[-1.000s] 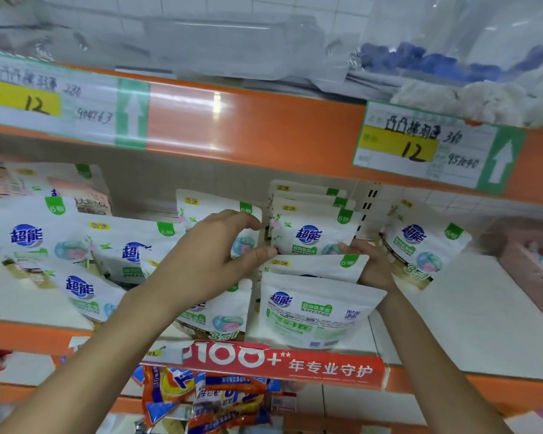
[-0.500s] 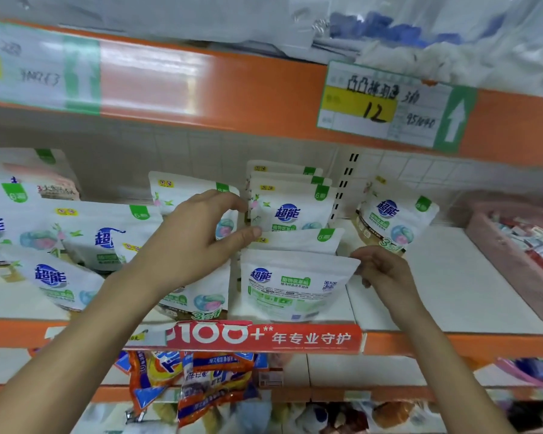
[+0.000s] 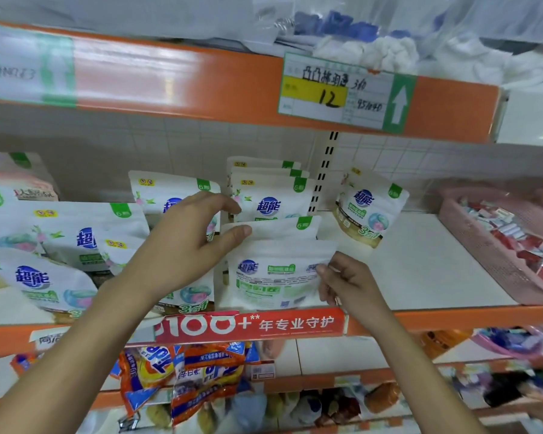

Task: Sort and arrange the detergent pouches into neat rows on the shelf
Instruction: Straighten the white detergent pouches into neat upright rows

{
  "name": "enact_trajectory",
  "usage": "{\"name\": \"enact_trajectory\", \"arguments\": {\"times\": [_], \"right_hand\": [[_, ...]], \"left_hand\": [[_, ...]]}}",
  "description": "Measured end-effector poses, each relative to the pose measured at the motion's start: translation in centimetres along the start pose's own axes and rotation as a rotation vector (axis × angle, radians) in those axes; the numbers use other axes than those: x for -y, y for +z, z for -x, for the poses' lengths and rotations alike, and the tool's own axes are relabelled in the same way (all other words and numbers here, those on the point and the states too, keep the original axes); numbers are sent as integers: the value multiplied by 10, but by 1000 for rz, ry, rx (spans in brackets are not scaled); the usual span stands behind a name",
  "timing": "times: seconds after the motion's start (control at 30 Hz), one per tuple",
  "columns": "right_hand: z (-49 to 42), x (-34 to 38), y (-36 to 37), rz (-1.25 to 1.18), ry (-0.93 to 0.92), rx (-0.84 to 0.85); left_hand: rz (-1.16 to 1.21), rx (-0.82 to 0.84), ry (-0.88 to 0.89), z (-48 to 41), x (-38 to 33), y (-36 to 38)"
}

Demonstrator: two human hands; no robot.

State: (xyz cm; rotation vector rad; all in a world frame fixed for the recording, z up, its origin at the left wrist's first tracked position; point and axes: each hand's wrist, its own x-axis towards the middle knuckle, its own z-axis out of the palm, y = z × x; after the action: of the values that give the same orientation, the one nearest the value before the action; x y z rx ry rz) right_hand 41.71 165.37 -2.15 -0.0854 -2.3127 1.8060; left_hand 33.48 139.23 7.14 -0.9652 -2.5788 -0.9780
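Note:
White detergent pouches with blue logos fill the middle shelf (image 3: 420,270). A front pouch (image 3: 276,277) stands back side out at the shelf's front edge. My right hand (image 3: 345,280) pinches its right edge. My left hand (image 3: 185,242) hovers over the pouch column to the left, its thumb touching the top of a second pouch (image 3: 273,227) right behind the front one. A neat stack of pouches (image 3: 270,195) stands further back. One tilted pouch (image 3: 369,208) leans alone to the right. Several pouches (image 3: 60,242) lie in disorder at the left.
A pink basket (image 3: 470,245) of small packets sits at the right of the shelf. Bare white shelf lies between it and the pouches. An orange upper shelf edge with a price label (image 3: 345,92) hangs overhead. Orange detergent bags (image 3: 182,374) hang below.
My right hand has come forward from behind the front pouch to its right edge and now pinches it. The left hand stays over the left column. The view has shifted right.

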Motion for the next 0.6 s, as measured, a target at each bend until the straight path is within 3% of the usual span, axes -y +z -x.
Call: {"name": "enact_trajectory", "arguments": {"times": [0.3, 0.43, 0.6], "right_hand": [[-8, -14, -43, -278, 52, -146], [-23, -17, -63, -324, 136, -224], [-42, -21, -75, -321, 202, -258]], "left_hand": [[170, -83, 104, 13, -25, 10], [245, 12, 147, 18, -38, 25], [290, 214, 70, 20, -53, 80]]}}
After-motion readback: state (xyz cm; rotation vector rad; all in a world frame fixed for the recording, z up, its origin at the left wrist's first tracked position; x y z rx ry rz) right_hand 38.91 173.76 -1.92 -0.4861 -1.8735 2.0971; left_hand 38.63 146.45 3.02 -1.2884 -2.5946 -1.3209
